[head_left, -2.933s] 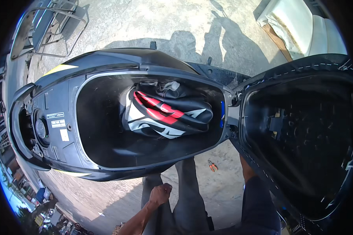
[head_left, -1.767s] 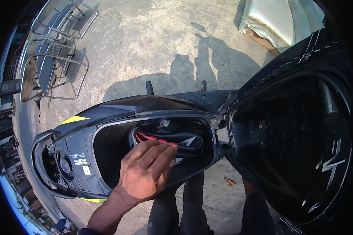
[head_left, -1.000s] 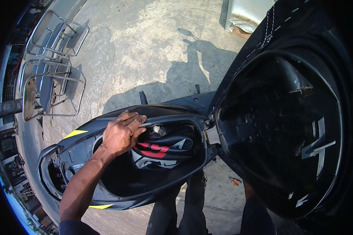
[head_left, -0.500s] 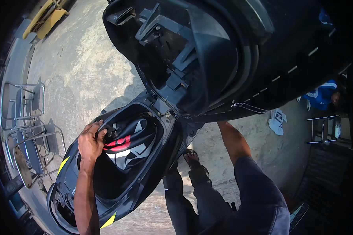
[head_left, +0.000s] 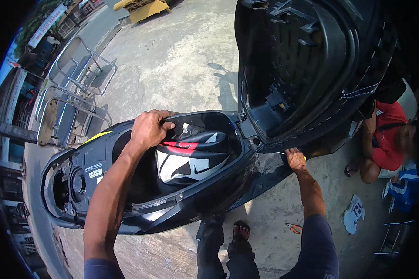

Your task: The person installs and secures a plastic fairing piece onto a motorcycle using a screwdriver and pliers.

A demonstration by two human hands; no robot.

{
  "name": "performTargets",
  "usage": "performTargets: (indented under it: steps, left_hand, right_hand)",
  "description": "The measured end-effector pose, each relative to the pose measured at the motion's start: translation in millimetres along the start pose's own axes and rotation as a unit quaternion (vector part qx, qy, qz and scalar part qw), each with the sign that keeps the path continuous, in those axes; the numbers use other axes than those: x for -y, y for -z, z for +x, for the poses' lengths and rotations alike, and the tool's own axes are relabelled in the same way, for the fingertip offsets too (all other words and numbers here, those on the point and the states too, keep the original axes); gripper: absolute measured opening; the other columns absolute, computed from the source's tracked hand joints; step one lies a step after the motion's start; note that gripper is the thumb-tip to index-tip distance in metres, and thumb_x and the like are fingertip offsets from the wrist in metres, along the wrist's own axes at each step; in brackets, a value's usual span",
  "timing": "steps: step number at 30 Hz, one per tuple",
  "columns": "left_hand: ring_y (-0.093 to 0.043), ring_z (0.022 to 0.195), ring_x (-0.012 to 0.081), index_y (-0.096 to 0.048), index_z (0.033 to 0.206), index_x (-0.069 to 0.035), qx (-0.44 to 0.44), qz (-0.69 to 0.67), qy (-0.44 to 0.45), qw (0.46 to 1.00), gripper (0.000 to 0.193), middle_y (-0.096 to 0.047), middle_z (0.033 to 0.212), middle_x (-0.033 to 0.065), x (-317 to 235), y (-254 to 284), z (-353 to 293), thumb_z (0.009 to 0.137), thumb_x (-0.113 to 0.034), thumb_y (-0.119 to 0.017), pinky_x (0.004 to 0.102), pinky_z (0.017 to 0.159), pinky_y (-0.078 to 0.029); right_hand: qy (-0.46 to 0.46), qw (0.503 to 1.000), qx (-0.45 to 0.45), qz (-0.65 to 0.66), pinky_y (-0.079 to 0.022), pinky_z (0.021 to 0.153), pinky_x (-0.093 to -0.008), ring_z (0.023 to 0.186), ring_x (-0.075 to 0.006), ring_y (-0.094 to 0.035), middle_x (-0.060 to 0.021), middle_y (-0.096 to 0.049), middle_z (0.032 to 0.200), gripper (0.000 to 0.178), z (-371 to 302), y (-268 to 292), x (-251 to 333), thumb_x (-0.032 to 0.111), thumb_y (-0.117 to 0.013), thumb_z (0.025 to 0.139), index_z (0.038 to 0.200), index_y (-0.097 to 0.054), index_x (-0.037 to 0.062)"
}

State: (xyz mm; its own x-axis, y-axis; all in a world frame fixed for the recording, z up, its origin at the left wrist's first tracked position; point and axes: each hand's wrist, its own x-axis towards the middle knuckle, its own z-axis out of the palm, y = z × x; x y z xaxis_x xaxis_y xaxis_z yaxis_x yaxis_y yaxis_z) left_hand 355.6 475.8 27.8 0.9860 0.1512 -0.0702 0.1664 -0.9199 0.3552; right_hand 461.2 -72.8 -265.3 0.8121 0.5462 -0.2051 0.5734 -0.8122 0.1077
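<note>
1. Black plastic ringed the scooter's (head_left: 209,197) open compartment (head_left: 142,186) at centre; our left hand (head_left: 149,129) was clamped on its far rim (head_left: 209,112).
2. Right of centre, our right hand (head_left: 295,160) was closed around a yellow-ended tool (head_left: 305,158) near the hinge (head_left: 249,130); we couldn't tell what its tip touched.
3. The seat (head_left: 293,69) stood raised, upper right; we judged work at the tool unfinished.
4. A red-white-black bundle (head_left: 191,162) lay inside, part-blocking the compartment.
5. Below right, we saw pliers (head_left: 293,228) on the ground (head_left: 186,51); a person in red (head_left: 387,144) sat farther right.
</note>
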Motion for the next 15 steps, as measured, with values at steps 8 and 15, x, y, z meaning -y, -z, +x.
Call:
performTargets:
  steps: [8,15]
  left_hand:
    - [-0.076,0.091,0.0347,-0.079,0.117,-0.013,0.045,-0.077,0.007,0.996,0.032,-0.077,0.096,0.0185,15,13,-3,0.086,-0.02,-0.082,0.042,0.081,-0.058]
    - [-0.075,0.094,0.0351,-0.077,0.117,-0.012,0.059,-0.028,-0.004,0.998,0.033,-0.077,0.098,0.0185,14,19,-1,0.085,-0.021,-0.082,0.0428,0.083,-0.058]
  right_hand:
    - [0.111,0.992,-0.058,-0.028,-0.057,0.088,-0.0455,0.106,-0.0338,-0.07,-0.0165,-0.073,0.11,0.032,15,-11,0,0.016,-0.052,0.097,0.123,-0.067,0.0053]
    - [0.035,0.984,0.174,0.017,-0.053,0.101,-0.0479,0.117,-0.0319,-0.068,-0.0169,-0.069,0.129,0.041,37,16,-2,0.028,-0.048,0.102,0.133,-0.065,0.0073]
